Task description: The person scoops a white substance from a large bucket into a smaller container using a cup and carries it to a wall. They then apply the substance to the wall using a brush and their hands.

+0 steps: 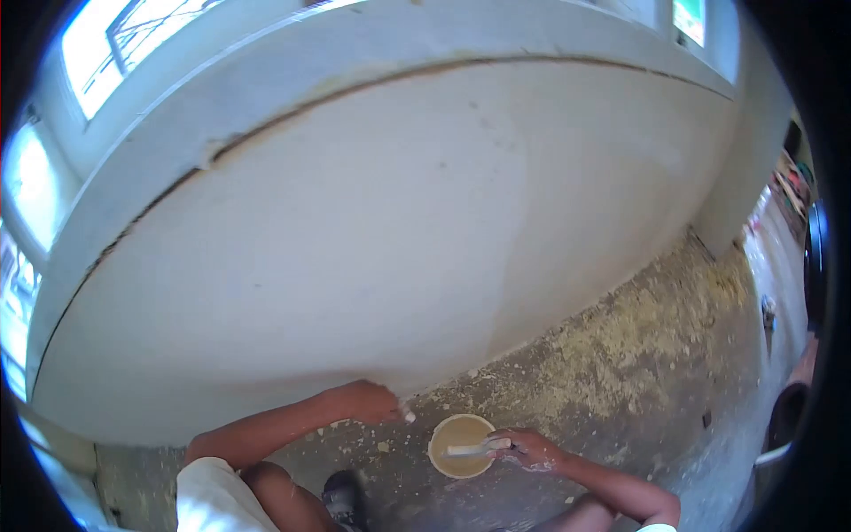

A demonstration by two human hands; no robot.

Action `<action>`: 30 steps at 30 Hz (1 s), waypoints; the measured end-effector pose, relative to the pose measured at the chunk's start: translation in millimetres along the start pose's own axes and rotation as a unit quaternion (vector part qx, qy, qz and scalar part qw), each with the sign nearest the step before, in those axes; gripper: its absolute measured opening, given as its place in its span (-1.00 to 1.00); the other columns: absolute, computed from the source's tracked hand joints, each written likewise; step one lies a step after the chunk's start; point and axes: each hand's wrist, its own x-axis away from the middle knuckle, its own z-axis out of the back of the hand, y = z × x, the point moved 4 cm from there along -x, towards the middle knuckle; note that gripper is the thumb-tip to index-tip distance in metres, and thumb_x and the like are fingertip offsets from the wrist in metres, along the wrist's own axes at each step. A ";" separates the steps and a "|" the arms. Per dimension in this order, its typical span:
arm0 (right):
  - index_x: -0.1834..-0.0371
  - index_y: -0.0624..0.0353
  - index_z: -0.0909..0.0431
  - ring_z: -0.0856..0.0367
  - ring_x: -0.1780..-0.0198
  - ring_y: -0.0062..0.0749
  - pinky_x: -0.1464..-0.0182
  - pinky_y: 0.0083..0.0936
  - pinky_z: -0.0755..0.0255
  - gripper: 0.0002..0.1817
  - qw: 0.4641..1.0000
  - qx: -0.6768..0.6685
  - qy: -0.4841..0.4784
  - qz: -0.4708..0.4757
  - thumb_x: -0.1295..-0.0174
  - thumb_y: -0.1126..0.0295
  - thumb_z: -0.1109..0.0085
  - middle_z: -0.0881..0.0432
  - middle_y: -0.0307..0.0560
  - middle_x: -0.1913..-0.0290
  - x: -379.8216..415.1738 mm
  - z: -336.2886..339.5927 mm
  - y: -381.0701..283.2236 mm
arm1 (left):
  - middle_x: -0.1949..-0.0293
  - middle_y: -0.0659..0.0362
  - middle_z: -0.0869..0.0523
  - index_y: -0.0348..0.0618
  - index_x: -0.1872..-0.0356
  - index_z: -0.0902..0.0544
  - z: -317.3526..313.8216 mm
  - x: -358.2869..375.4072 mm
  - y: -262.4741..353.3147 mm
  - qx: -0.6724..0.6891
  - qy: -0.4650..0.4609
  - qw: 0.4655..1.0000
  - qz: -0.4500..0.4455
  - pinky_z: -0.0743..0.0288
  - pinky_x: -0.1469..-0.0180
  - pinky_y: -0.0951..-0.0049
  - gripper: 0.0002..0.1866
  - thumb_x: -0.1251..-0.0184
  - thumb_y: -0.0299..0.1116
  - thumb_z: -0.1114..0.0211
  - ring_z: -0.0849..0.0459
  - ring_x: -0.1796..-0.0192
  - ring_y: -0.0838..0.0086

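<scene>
The right grip (pixel 529 449) is closed around one end of a flat, narrow tool with a pale, whitish blade (pixel 467 450). The blade points to the left of this grip and lies over the opening of a round, cream-coloured bucket (pixel 431 450); whether it touches the content, I cannot tell. The bucket stands on the grey, dusty floor (pixel 567 483), just to the left of the right grip, and its inside looks pale beige.

The left grip (pixel 375 402) is to the left of the bucket, near the foot of the wide, off-white wall (pixel 381 230). Its fingers are curled, and at their ends there is a small white piece (pixel 409 415); I cannot tell if it is grasped or only lies behind them.

Below the left grip one can see a dark shoe (pixel 344 498) on the floor. Many yellowish, dry crumbs (pixel 612 355) are scattered beyond the right grip, along the wall. High above both grips, a long, dark, uneven crack (pixel 355 89) runs across under a pale ledge (pixel 399 40).
</scene>
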 end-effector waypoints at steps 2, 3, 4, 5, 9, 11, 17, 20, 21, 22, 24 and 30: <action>-0.04 0.14 -0.42 -0.61 0.24 -0.32 0.18 -0.45 -0.44 -0.58 0.995 -0.101 0.002 -0.020 -0.16 0.19 -0.13 -0.61 0.01 0.25 2.7 -2.3 8.3 | 0.22 0.11 -0.63 -0.08 0.09 -0.55 38.6 39.5 32.2 -0.065 0.250 0.961 -0.095 -0.42 0.13 0.24 -0.62 -0.27 -0.04 -0.03 -0.60 0.19 0.25; -0.04 0.14 -0.42 -0.61 0.24 -0.32 0.18 -0.45 -0.44 -0.58 0.995 -0.096 -0.016 -0.014 -0.16 0.19 -0.13 -0.61 0.01 0.25 3.2 -3.5 5.0 | 0.20 0.16 -0.63 -0.04 0.09 -0.55 55.5 58.7 42.4 -0.083 0.280 0.951 -0.100 -0.42 0.12 0.28 -0.65 -0.25 -0.06 -0.06 -0.60 0.17 0.30; -0.04 0.16 -0.42 -0.61 0.24 -0.35 0.19 -0.47 -0.45 -0.60 0.991 -0.128 -0.018 -0.027 -0.16 0.25 -0.14 -0.60 0.00 0.26 4.8 -2.3 2.9 | 0.17 0.20 -0.62 -0.01 0.09 -0.55 74.9 77.6 51.6 -0.104 0.309 0.940 -0.104 -0.41 0.12 0.31 -0.68 -0.23 -0.08 -0.09 -0.59 0.16 0.35; -0.03 0.18 -0.42 -0.61 0.24 -0.39 0.20 -0.49 -0.45 -0.62 0.986 -0.160 -0.020 -0.045 -0.16 0.31 -0.14 -0.60 -0.02 0.26 9.0 -3.3 1.8 | 0.17 0.24 -0.62 0.02 0.11 -0.56 90.4 96.2 58.0 -0.145 0.366 0.913 -0.110 -0.42 0.13 0.33 -0.69 -0.20 -0.10 -0.13 -0.59 0.17 0.38; -0.01 0.24 -0.41 -0.58 0.26 -0.47 0.24 -0.54 -0.46 -0.66 0.950 -0.308 0.034 -0.030 -0.18 0.38 -0.12 -0.58 -0.09 0.26 10.3 -34.1 21.0 | 0.15 0.28 -0.61 0.09 0.17 -0.58 126.8 149.5 54.8 -0.279 0.532 0.792 -0.107 -0.40 0.12 0.30 -0.71 -0.05 -0.15 -0.23 -0.58 0.12 0.42; 0.04 0.29 -0.42 -0.56 0.28 -0.51 0.27 -0.59 -0.46 -0.73 0.926 -0.349 0.144 0.018 -0.20 0.47 -0.07 -0.56 -0.14 0.26 17.1 -46.9 18.2 | 0.08 0.24 -0.59 0.07 0.17 -0.58 138.2 173.8 54.2 -0.340 0.615 0.709 -0.062 -0.36 0.07 0.25 -0.72 -0.04 -0.19 -0.20 -0.56 0.06 0.36; 0.04 0.32 -0.42 -0.53 0.25 -0.51 0.18 -0.53 -0.45 -0.70 0.915 -0.284 0.286 -0.032 -0.22 0.38 -0.08 -0.55 -0.12 0.24 27.5 -82.6 4.4 | -0.24 0.25 -0.35 0.31 -0.10 -0.46 142.5 165.7 41.8 -0.410 0.710 0.536 0.204 -0.07 -0.20 0.20 -0.59 -0.19 -0.04 0.00 -0.32 -0.24 0.35; 0.01 0.33 -0.42 -0.56 0.26 -0.55 0.20 -0.61 -0.42 -0.66 0.881 -0.294 0.368 0.038 -0.16 0.44 -0.13 -0.60 -0.07 0.29 22.9 -96.8 17.4 | -0.27 0.29 -0.31 0.37 -0.19 -0.37 148.9 158.8 39.1 -0.452 0.686 0.502 0.270 0.09 -0.25 0.21 -0.56 -0.27 0.03 0.09 -0.31 -0.24 0.31; 0.04 0.32 -0.43 -0.56 0.28 -0.54 0.22 -0.61 -0.42 -0.67 0.872 -0.320 0.370 -0.021 -0.14 0.43 -0.15 -0.61 -0.05 0.30 23.7 -94.3 9.7 | -0.27 0.29 -0.31 0.37 -0.19 -0.37 145.7 156.7 47.7 -0.441 0.676 0.530 0.261 0.09 -0.25 0.21 -0.56 -0.27 0.03 0.09 -0.31 -0.24 0.31; 0.06 0.31 -0.44 -0.57 0.31 -0.54 0.25 -0.61 -0.43 -0.68 0.860 -0.342 0.372 -0.072 -0.13 0.42 -0.17 -0.61 -0.03 0.31 22.0 -89.6 -2.0 | -0.26 0.30 -0.33 0.37 -0.18 -0.38 150.0 155.6 56.3 -0.499 0.618 0.494 0.354 0.08 -0.25 0.21 -0.55 -0.27 0.06 0.10 -0.33 -0.23 0.32; 0.10 0.30 -0.47 -0.56 0.32 -0.54 0.27 -0.61 -0.43 -0.70 0.859 -0.314 0.391 -0.106 -0.11 0.42 -0.20 -0.61 -0.02 0.33 26.3 -93.4 -12.4 | -0.24 0.31 -0.35 0.37 -0.17 -0.40 151.3 154.9 59.8 -0.550 0.556 0.446 0.436 0.06 -0.24 0.20 -0.55 -0.27 0.09 0.10 -0.34 -0.21 0.34; 0.24 0.24 -0.55 -0.58 0.37 -0.50 0.31 -0.59 -0.42 -0.76 0.871 -0.178 0.443 -0.119 -0.01 0.43 -0.28 -0.61 -0.03 0.38 33.3 -100.0 -24.1 | -0.20 0.32 -0.41 0.41 -0.14 -0.42 151.7 155.6 58.4 -0.560 0.559 0.437 0.428 0.06 -0.24 0.22 -0.55 -0.25 0.14 0.11 -0.38 -0.18 0.35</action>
